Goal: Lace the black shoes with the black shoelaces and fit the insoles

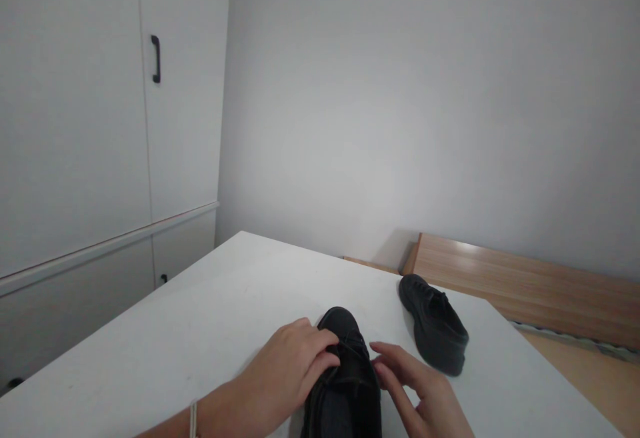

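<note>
A black lace-up shoe (339, 321) rests on the white table (210, 318) at the near middle, its toe pointing away from me and its heel cut off by the lower edge. From the left, my left hand (290, 368) reaches over the shoe, thumb and forefinger closed on a thin black shoelace (353, 345) at the lacing. At the shoe's right side is my right hand (420, 385), its fingertips drawn close together. What lies between those fingertips is too dark and small to make out. A second black shoe (440, 331) stands farther right, apart from both hands.
Beyond the table's right edge is a wooden headboard-like panel (525, 285). A white cabinet (185, 125) with dark handles stands on the left. A plain grey wall (400, 105) rises behind the table.
</note>
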Tool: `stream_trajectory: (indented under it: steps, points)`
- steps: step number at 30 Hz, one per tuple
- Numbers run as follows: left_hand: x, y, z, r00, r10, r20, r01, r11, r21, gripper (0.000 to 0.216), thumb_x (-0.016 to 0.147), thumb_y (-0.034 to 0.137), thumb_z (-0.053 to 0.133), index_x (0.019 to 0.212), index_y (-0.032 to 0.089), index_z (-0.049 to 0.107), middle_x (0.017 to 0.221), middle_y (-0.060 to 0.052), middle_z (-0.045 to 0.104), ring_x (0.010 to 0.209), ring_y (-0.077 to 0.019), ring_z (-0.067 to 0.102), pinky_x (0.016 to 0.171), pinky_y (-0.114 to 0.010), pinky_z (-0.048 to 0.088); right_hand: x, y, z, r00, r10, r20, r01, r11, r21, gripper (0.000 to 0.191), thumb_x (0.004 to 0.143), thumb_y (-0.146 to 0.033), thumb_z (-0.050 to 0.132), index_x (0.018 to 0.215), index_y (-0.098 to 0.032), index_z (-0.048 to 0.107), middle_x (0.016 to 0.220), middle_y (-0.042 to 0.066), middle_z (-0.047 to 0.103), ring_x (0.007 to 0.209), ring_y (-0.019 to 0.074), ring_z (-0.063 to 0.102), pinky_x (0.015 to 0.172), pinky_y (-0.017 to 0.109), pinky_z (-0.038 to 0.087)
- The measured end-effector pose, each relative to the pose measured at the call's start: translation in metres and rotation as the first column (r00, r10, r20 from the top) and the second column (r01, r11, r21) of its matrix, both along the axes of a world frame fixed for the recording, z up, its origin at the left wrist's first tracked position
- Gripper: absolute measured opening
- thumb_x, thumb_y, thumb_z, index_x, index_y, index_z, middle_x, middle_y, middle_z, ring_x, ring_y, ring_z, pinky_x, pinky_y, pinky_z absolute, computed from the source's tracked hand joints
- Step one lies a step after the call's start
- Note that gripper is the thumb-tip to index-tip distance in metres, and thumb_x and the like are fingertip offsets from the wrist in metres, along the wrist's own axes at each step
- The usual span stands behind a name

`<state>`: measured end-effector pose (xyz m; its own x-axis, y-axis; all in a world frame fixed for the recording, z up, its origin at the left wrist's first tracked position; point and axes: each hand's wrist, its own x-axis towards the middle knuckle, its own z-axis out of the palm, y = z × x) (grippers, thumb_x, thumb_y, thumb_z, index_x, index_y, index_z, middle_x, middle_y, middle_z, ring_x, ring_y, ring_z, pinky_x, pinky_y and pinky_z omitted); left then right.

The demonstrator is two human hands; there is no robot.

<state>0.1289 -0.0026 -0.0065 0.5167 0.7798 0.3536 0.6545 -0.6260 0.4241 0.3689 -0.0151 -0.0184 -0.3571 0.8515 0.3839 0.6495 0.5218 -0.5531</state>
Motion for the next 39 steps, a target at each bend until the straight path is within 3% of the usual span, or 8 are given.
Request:
stream_trajectory:
  steps: [3,8,15,19,22,27,34,39]
  points:
    - [0.005,-0.006,0.014,1.000,0.009,-0.027,-0.010,0.999,-0.033,0.021,0.093,0.032,0.061,0.111,0.022,0.068,0.094,-0.007,0.072,0.088,-0.0258,0.065,0.076,-0.035,0.048,-0.011,-0.004,0.012,0.991,0.021,0.133,-0.024,0.999,0.022,0.032,0.098,-0.032,0.044,0.122,-0.017,0.062,0.094,0.010,0.074,0.081,0.0226,0.073,0.075,0.033,0.059]
    - [0.022,-0.004,0.030,0.952,0.007,-0.305,-0.001,1.000,0.017,0.019,0.085,0.010,0.052,0.086,0.015,0.071,0.083,-0.011,0.072,0.079,-0.0277,0.067,0.072,-0.038,0.051,-0.038,-0.006,0.033,0.823,-0.082,0.563,0.077,0.996,0.033,0.038,0.083,0.002,0.040,0.097,-0.017,0.070,0.091,0.012,0.070,0.081,0.0276,0.073,0.070,0.039,0.059]
    - [0.040,0.011,0.010,0.947,0.018,-0.319,0.026,0.991,0.130,0.019,0.072,-0.001,0.059,0.068,0.016,0.065,0.073,-0.013,0.070,0.071,-0.0294,0.066,0.068,-0.040,0.050,-0.057,-0.004,0.044,0.638,-0.188,0.747,0.144,0.982,0.125,0.040,0.079,0.009,0.043,0.089,-0.019,0.071,0.088,0.011,0.071,0.079,0.0288,0.074,0.060,0.034,0.053]
    - [0.036,0.008,0.027,0.975,0.048,-0.219,-0.020,0.992,0.128,0.016,0.080,0.005,0.055,0.078,0.016,0.066,0.089,-0.012,0.067,0.075,-0.0241,0.064,0.068,-0.035,0.048,-0.047,-0.003,0.045,0.834,-0.195,0.516,0.107,0.975,0.194,0.025,0.085,-0.001,0.048,0.085,-0.020,0.064,0.091,0.008,0.068,0.075,0.0244,0.070,0.059,0.032,0.051]
    - [0.028,0.003,0.058,0.984,0.007,0.176,-0.024,0.995,0.095,0.013,0.087,0.013,0.052,0.081,0.018,0.062,0.082,-0.003,0.061,0.067,-0.0157,0.057,0.061,-0.026,0.043,-0.041,-0.003,0.059,0.989,-0.126,0.071,0.109,0.972,0.207,0.013,0.096,-0.019,0.046,0.088,-0.022,0.056,0.077,0.002,0.064,0.063,0.0168,0.063,0.055,0.027,0.048]
    - [0.025,-0.003,0.089,0.737,-0.084,0.671,0.069,0.996,0.048,0.013,0.095,0.024,0.052,0.086,0.019,0.060,0.068,0.003,0.061,0.063,-0.0125,0.061,0.063,-0.023,0.046,-0.045,-0.009,0.089,0.860,0.019,-0.510,0.129,0.959,0.254,0.009,0.097,-0.031,0.052,0.095,-0.024,0.057,0.069,-0.003,0.061,0.060,0.0132,0.061,0.057,0.024,0.048]
    - [0.040,-0.008,0.079,0.571,-0.115,0.813,0.288,0.955,-0.068,0.010,0.094,0.026,0.057,0.092,0.018,0.062,0.079,-0.001,0.067,0.076,-0.0142,0.065,0.071,-0.023,0.051,-0.053,-0.006,0.086,0.830,0.106,-0.547,0.121,0.924,0.363,0.005,0.090,-0.028,0.065,0.088,-0.024,0.067,0.099,0.005,0.060,0.093,0.0200,0.058,0.078,0.031,0.049]
    - [0.041,-0.009,0.075,0.455,-0.084,0.886,0.463,0.873,-0.155,0.009,0.092,0.024,0.059,0.092,0.015,0.062,0.075,-0.001,0.065,0.073,-0.0138,0.062,0.070,-0.024,0.051,-0.053,-0.001,0.081,0.726,0.150,-0.671,-0.019,0.980,0.198,0.006,0.090,-0.030,0.066,0.092,-0.025,0.067,0.091,0.001,0.063,0.070,0.0126,0.059,0.062,0.024,0.051]
